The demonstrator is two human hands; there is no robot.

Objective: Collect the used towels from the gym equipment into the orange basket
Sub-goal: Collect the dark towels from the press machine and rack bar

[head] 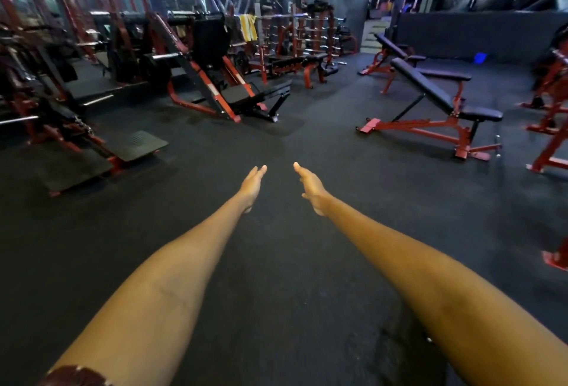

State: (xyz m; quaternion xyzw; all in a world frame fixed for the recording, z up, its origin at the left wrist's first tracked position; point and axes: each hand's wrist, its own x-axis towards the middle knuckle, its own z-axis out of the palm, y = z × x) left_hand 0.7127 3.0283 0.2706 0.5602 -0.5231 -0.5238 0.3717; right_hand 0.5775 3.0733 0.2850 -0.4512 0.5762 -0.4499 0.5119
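Both my arms stretch forward over the dark rubber floor. My left hand (252,186) and my right hand (310,186) are flat, palms facing each other, fingers straight, and hold nothing. Far ahead a yellow towel (248,27) hangs over a bar on the red rack at the back. A duller tan towel (182,31) seems draped on the machine to its left; it is blurred. No orange basket is in view.
A red leg-press machine (215,78) stands ahead left, with more red machines (46,93) along the left side. Two adjustable benches (436,99) stand to the right. A black foot plate (138,144) juts out at left. Open floor (282,139) runs ahead.
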